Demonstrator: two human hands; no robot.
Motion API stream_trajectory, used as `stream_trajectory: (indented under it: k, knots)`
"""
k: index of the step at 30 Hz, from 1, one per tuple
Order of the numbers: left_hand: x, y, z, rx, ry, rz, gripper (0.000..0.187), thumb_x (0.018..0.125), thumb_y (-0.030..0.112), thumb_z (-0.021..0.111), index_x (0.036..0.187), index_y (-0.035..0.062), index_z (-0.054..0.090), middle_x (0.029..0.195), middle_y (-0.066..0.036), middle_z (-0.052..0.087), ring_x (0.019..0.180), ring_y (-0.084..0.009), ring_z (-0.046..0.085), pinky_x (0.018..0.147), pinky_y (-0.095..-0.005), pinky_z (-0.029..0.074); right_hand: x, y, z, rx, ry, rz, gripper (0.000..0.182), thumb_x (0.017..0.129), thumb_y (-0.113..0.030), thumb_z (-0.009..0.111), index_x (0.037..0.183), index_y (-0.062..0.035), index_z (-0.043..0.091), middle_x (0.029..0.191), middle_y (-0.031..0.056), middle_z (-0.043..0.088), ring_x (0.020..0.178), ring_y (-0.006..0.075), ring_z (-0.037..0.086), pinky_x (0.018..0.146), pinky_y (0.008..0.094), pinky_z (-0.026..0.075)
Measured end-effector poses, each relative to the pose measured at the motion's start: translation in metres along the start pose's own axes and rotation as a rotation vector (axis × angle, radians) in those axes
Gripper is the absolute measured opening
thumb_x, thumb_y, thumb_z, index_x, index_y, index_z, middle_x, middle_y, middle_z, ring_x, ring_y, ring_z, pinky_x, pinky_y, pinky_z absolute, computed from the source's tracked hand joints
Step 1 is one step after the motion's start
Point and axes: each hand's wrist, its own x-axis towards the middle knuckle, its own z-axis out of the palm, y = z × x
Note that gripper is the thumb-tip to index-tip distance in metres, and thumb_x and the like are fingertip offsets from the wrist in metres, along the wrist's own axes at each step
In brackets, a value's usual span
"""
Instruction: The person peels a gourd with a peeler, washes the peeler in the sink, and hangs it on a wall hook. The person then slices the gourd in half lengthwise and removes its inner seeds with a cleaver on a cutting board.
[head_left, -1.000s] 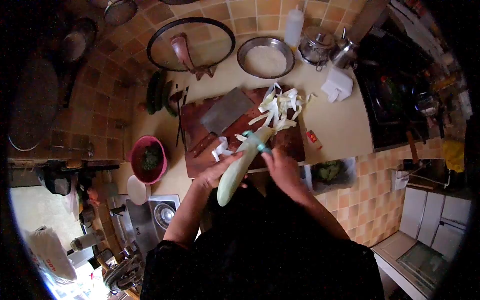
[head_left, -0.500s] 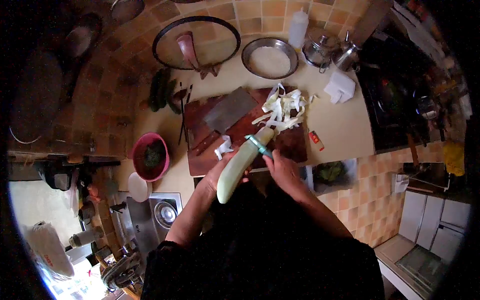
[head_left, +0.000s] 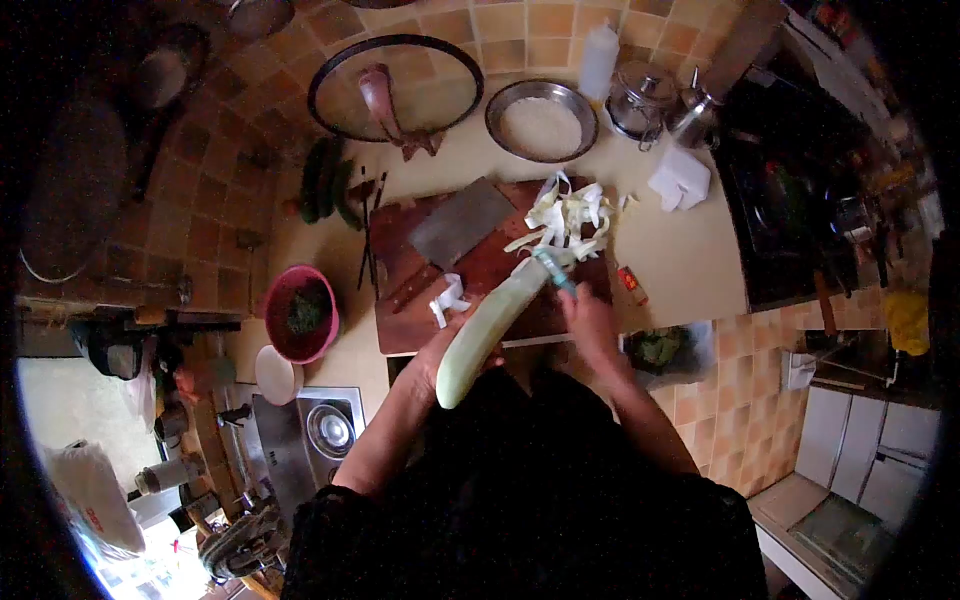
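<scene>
My left hand (head_left: 440, 355) is wrapped round the lower part of a long pale green gourd (head_left: 490, 335). The gourd slants up and right over the near edge of a dark red cutting board (head_left: 400, 325). In my right hand (head_left: 592, 325), slightly blurred, is a teal vegetable peeler (head_left: 558, 272), its head at the gourd's far end. Pale peel strips (head_left: 570, 220) lie heaped at the board's upper right. Another white peel (head_left: 450, 297) rests near my left hand. A wide cleaver (head_left: 460, 222) lies flat on the board.
Left of the board are chopsticks (head_left: 370, 220), cucumbers (head_left: 325, 180) and a pink basin (head_left: 302, 315) with greens. Behind stand a metal bowl (head_left: 540, 122) of white grains, a glass lid (head_left: 430, 85) and a pot (head_left: 642, 98). The sink (head_left: 300, 430) is lower left, the stove (head_left: 800, 200) right.
The peeler, in my right hand, has slid up and right along the gourd to its far end. My left hand and the gourd stay nearly in place.
</scene>
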Motion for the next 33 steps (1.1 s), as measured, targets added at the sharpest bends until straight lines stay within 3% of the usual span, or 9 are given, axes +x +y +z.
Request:
stream_trajectory:
  k: [3, 6, 10, 13, 17, 23, 27, 29, 33]
  knots:
    - [-0.002, 0.002, -0.010, -0.051, -0.055, -0.072, 0.050, 0.101, 0.047, 0.054, 0.130, 0.0066, 0.055, 0.108, -0.012, 0.067, 0.090, -0.0241, 0.069, 0.080, -0.0412, 0.063, 0.017, 0.011, -0.022, -0.052, 0.198, 0.048, 0.039, 0.102, -0.044, 0.051, 0.094, -0.0064, 0.055, 0.068, 0.0215, 0.063, 0.063, 0.0446, 0.062, 0.054, 0.0554, 0.046]
    - [-0.002, 0.003, -0.012, -0.070, -0.196, -0.150, 0.053, 0.103, 0.048, 0.048, 0.132, 0.0037, 0.053, 0.111, -0.015, 0.066, 0.090, -0.0244, 0.070, 0.082, -0.0393, 0.062, 0.001, -0.014, -0.044, 0.070, 0.007, 0.025, 0.038, 0.102, -0.044, 0.050, 0.097, -0.0070, 0.055, 0.071, 0.0216, 0.064, 0.066, 0.0451, 0.062, 0.056, 0.0553, 0.046]
    - [-0.008, 0.009, 0.004, -0.048, -0.221, -0.142, 0.059, 0.105, 0.050, 0.041, 0.136, 0.0006, 0.050, 0.115, -0.019, 0.064, 0.083, -0.0229, 0.069, 0.078, -0.0390, 0.063, -0.028, -0.038, -0.026, 0.117, -0.036, -0.290, 0.034, 0.100, -0.039, 0.058, 0.095, -0.0050, 0.053, 0.064, 0.0186, 0.063, 0.058, 0.0428, 0.064, 0.051, 0.0527, 0.049]
    - [0.008, -0.001, -0.026, -0.245, -0.411, -0.214, 0.059, 0.105, 0.047, 0.040, 0.139, -0.0009, 0.046, 0.117, -0.019, 0.063, 0.076, -0.0211, 0.067, 0.073, -0.0404, 0.063, -0.003, -0.012, -0.008, -0.004, 0.014, -0.148, 0.035, 0.100, -0.039, 0.056, 0.095, -0.0051, 0.054, 0.067, 0.0190, 0.065, 0.061, 0.0413, 0.066, 0.051, 0.0520, 0.050]
    - [0.009, -0.005, -0.023, -0.275, -0.395, -0.190, 0.056, 0.105, 0.042, 0.041, 0.139, -0.0023, 0.045, 0.114, -0.018, 0.063, 0.073, -0.0197, 0.064, 0.073, -0.0428, 0.064, 0.018, 0.007, -0.015, 0.041, 0.087, 0.039, 0.034, 0.102, -0.041, 0.052, 0.096, -0.0068, 0.055, 0.073, 0.0206, 0.066, 0.066, 0.0432, 0.066, 0.056, 0.0532, 0.050]
    - [0.020, -0.019, -0.049, -0.451, -0.466, -0.248, 0.056, 0.103, 0.038, 0.046, 0.140, -0.0035, 0.043, 0.114, -0.018, 0.062, 0.081, -0.0229, 0.065, 0.081, -0.0495, 0.062, -0.025, -0.031, -0.028, 0.083, -0.066, -0.216, 0.034, 0.100, -0.041, 0.057, 0.095, -0.0076, 0.056, 0.068, 0.0200, 0.065, 0.063, 0.0420, 0.066, 0.054, 0.0546, 0.050]
    - [0.015, -0.024, -0.040, -0.742, -0.616, -0.371, 0.061, 0.099, 0.034, 0.053, 0.144, -0.0034, 0.036, 0.119, -0.019, 0.055, 0.091, -0.0276, 0.064, 0.089, -0.0549, 0.057, 0.016, 0.006, -0.022, -0.108, 0.046, 0.026, 0.037, 0.101, -0.042, 0.055, 0.095, -0.0061, 0.056, 0.071, 0.0206, 0.065, 0.064, 0.0426, 0.064, 0.054, 0.0538, 0.047]
    - [0.013, -0.020, -0.032, -0.849, -0.695, -0.445, 0.065, 0.098, 0.032, 0.055, 0.148, -0.0027, 0.031, 0.120, -0.018, 0.052, 0.094, -0.0288, 0.063, 0.092, -0.0551, 0.054, 0.019, 0.015, -0.022, -0.028, 0.256, -0.040, 0.036, 0.100, -0.043, 0.056, 0.096, -0.0069, 0.055, 0.070, 0.0206, 0.064, 0.064, 0.0434, 0.063, 0.054, 0.0541, 0.047]
    - [0.016, -0.028, -0.027, -0.975, -0.741, -0.522, 0.071, 0.098, 0.030, 0.055, 0.153, -0.0012, 0.022, 0.117, -0.017, 0.048, 0.094, -0.0288, 0.062, 0.091, -0.0527, 0.052, -0.012, -0.022, -0.038, 0.074, -0.130, -0.197, 0.036, 0.100, -0.041, 0.056, 0.099, -0.0047, 0.056, 0.067, 0.0214, 0.064, 0.064, 0.0443, 0.064, 0.055, 0.0566, 0.048]
